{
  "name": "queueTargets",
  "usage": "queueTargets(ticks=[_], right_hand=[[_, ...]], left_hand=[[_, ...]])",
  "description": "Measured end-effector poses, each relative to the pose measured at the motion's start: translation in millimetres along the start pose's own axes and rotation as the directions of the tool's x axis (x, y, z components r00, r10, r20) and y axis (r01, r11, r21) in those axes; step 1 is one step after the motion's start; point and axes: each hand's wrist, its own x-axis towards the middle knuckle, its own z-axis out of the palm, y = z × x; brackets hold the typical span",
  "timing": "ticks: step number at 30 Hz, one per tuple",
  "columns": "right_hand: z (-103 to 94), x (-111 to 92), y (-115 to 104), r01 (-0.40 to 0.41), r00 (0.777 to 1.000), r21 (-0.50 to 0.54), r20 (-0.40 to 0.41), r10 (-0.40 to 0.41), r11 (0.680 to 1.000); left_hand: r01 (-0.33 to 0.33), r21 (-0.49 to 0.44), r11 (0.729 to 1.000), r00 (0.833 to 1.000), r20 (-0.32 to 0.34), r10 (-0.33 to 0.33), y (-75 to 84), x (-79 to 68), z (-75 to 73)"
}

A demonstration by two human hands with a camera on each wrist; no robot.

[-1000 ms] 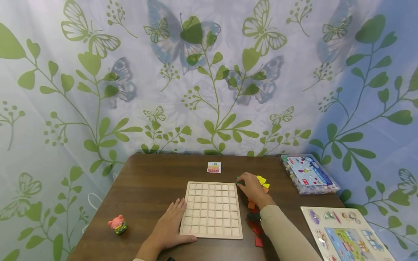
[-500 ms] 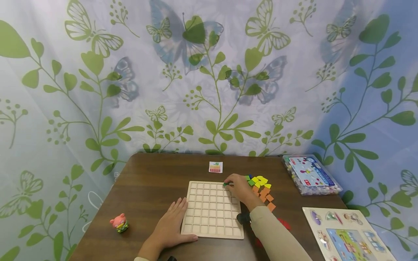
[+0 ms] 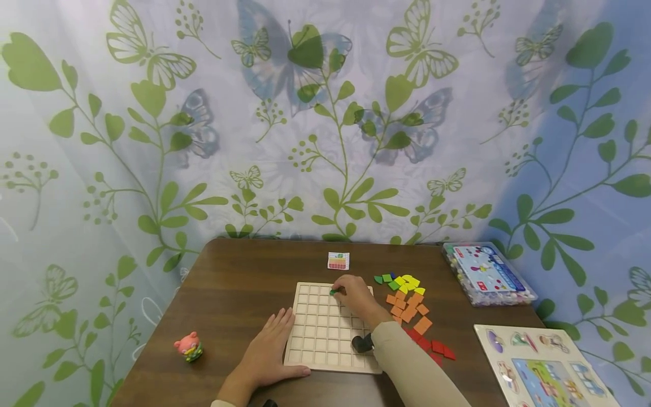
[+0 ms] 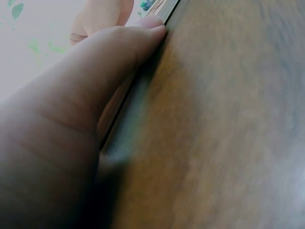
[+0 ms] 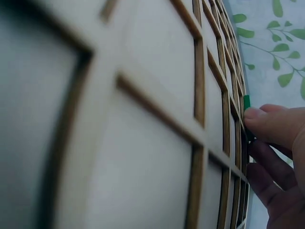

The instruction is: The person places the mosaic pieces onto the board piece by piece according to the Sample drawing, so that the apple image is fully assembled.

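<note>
A wooden grid board [image 3: 333, 328] with square cells lies on the table. My right hand [image 3: 356, 297] reaches over its far rows and pinches a small green block [image 3: 333, 292] between thumb and fingertips. In the right wrist view the green block [image 5: 247, 103] shows at the fingertips, against the board's far cells. My left hand [image 3: 269, 350] rests flat along the board's left side, fingers straight and thumb at the near left corner. The left wrist view shows the left thumb [image 4: 128, 45] against the board's edge.
Right of the board lie loose green, yellow [image 3: 408, 282], orange [image 3: 408, 312] and red blocks [image 3: 422, 341]. A small picture card [image 3: 338, 260] lies behind it. Farther right are a plastic box [image 3: 488, 274] and a picture puzzle [image 3: 541, 362]. A pink figurine [image 3: 189, 346] stands at left.
My right hand has moved left from the block pile to over the board's far rows, carrying the green block. The left hand has stayed at the board's side.
</note>
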Motion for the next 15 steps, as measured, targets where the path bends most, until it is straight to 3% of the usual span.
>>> queueTargets(ticks=[9,15], right_hand=[[2.6,-0.1,-0.8,-0.075,0.997,0.002,-0.036,0.075,0.997],[1.9,-0.2,-1.8,-0.150,0.987,0.058,-0.049,0.153,0.987]], left_hand=[[-0.014,0.024,1.000,1.000,-0.019,0.015,-2.3,-0.2,3.5],[-0.009,0.020,1.000,1.000,-0.005,0.009,-1.4,0.3,2.7]])
